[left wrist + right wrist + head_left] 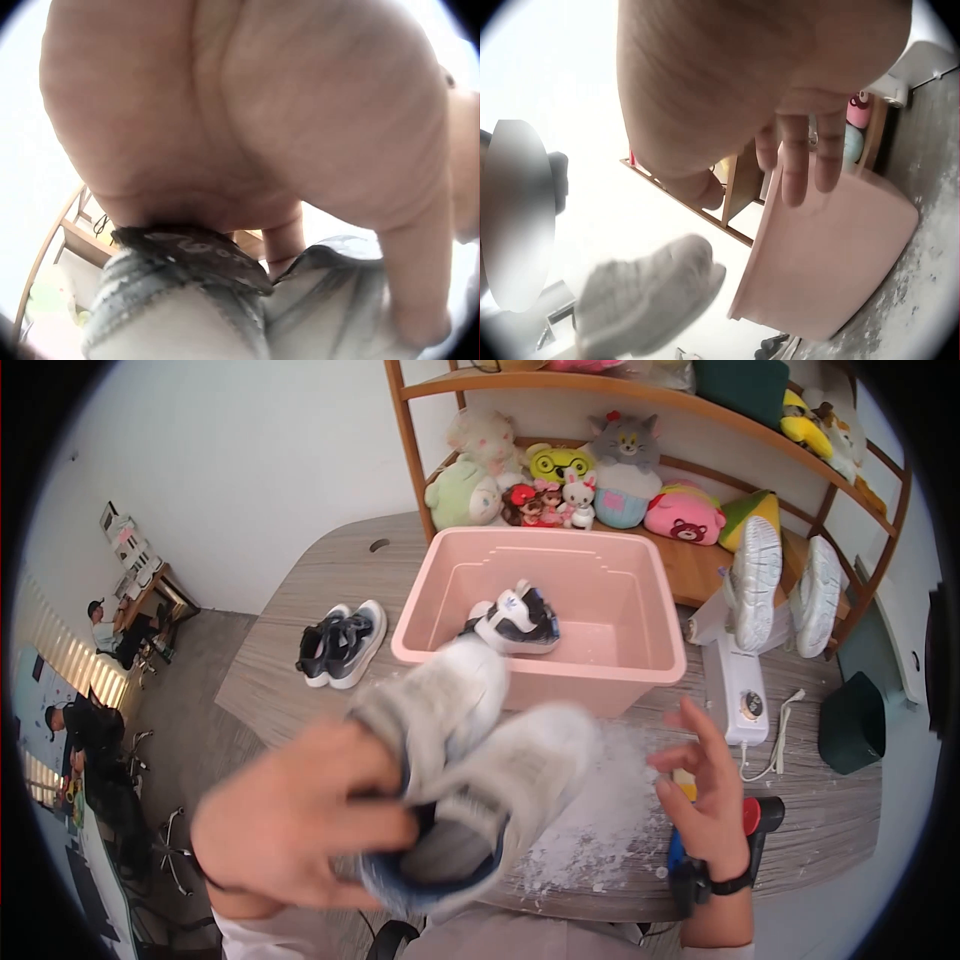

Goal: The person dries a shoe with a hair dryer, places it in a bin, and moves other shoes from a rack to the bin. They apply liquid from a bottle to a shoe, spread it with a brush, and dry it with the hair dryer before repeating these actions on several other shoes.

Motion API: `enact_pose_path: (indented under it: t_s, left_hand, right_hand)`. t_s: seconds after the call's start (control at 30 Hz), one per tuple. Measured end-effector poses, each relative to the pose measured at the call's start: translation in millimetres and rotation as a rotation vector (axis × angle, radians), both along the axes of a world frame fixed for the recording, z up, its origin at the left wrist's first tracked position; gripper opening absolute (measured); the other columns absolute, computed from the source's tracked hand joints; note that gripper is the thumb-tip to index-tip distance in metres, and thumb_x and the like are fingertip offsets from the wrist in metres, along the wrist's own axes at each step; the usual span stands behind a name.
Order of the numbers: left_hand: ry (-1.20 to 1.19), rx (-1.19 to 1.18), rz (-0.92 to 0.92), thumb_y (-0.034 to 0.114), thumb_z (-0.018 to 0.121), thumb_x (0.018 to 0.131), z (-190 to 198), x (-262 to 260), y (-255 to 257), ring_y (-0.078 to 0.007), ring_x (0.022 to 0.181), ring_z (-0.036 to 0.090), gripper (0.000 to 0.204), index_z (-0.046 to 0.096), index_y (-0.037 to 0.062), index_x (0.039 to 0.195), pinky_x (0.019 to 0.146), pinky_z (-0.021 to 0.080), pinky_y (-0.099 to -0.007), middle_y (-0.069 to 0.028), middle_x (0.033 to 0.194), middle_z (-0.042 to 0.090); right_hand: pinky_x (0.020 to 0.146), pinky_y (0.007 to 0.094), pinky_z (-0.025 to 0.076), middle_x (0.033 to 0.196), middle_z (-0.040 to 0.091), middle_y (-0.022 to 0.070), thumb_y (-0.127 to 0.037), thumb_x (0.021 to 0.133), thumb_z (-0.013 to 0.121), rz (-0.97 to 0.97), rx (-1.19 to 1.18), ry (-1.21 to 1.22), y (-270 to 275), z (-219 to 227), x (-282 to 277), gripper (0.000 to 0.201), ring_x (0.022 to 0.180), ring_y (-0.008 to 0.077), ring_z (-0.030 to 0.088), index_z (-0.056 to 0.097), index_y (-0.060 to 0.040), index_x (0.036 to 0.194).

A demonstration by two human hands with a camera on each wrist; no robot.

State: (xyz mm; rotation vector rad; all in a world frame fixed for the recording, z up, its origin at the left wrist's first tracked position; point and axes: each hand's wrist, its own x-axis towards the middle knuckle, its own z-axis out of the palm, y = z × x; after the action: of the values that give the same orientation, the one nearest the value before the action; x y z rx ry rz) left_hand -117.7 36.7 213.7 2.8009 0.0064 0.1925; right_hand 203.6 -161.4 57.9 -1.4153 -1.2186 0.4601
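Note:
My left hand (pixel 290 820) holds a pair of off-white sneakers (pixel 535 765) by their ankle openings, in front of the pink bin. The fingers reach into the shoes, and the head view blurs this hand. In the left wrist view, the dark collar and pale upper of one sneaker (pixel 176 319) lie right under the palm. My right hand (pixel 708 790) is raised over the table to the right, its fingers spread and nothing in them. Inside the pink bin (pixel 610 680) sits a black-and-white sneaker (pixel 515 622).
Small dark shoes (pixel 345 645) stand left of the bin. White shoes (pixel 757 585) hang soles-out on a white device (pixel 733 695) with a cord. White powder (pixel 595 830) covers the table front. A red-and-black tool (pixel 765 815) lies near my right wrist. Behind, a wooden shelf (pixel 410 440) holds plush toys.

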Motion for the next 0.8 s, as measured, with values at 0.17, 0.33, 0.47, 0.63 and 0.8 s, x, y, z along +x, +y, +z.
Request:
enact_pose_path:
  t_s: [0.17,0.33,0.47,0.63,0.8]
  left_hand:
    - [0.167,-0.094,0.183,0.024,0.090,0.059,-96.5,-23.0,-41.1,-0.0283,0.101,0.057,0.045,0.066,0.0123,0.096,0.091,0.046,-0.0407,-0.0074,0.099,0.053]
    - [0.008,-0.023,0.224,0.020,0.087,0.064,-176.1,-21.3,-56.6,-0.0287,0.103,0.061,0.043,0.071,0.0128,0.103,0.096,0.048,-0.0412,-0.0080,0.106,0.061]
    - [-0.159,-0.185,0.331,0.005,0.077,0.067,-165.9,-34.2,-52.0,-0.0290,0.101,0.067,0.039,0.076,0.0119,0.106,0.094,0.051,-0.0421,-0.0104,0.114,0.070]
    - [-0.255,-0.069,0.602,-0.001,0.076,0.067,-165.5,-40.8,-32.4,-0.0306,0.101,0.067,0.038,0.077,0.0107,0.103,0.085,0.051,-0.0411,-0.0114,0.116,0.072]
    - [-0.261,-0.026,0.371,0.003,0.080,0.069,-160.2,2.2,-25.9,-0.0268,0.111,0.064,0.037,0.078,0.0115,0.105,0.091,0.049,-0.0407,-0.0068,0.125,0.068]
  right_hand:
    - [0.086,0.0325,0.056,0.113,0.073,0.0152,0.002,0.082,0.072,0.158,-0.178,0.069,-17.7,-5.0,-10.2,0.054,0.094,0.0198,0.071,0.065,-0.0010,0.135]
    - [0.080,0.0341,0.056,0.105,0.072,0.0145,-0.010,0.086,0.078,0.274,-0.316,-0.072,5.6,-14.8,-54.8,0.039,0.088,0.0249,0.071,0.073,-0.0064,0.125]
    - [0.080,0.0349,0.056,0.112,0.066,0.0140,-0.017,0.087,0.081,0.291,-0.351,-0.132,16.4,-27.0,-79.9,0.041,0.091,0.0260,0.069,0.073,-0.0085,0.126]
    - [0.079,0.0354,0.056,0.115,0.058,0.0110,-0.024,0.086,0.085,0.336,-0.348,-0.169,17.0,-43.9,-86.8,0.045,0.090,0.0246,0.067,0.073,-0.0102,0.127]
    - [0.081,0.0344,0.055,0.112,0.059,0.0096,-0.022,0.082,0.086,0.285,-0.325,-0.247,16.8,-38.4,-97.6,0.046,0.089,0.0231,0.065,0.074,-0.0114,0.125]
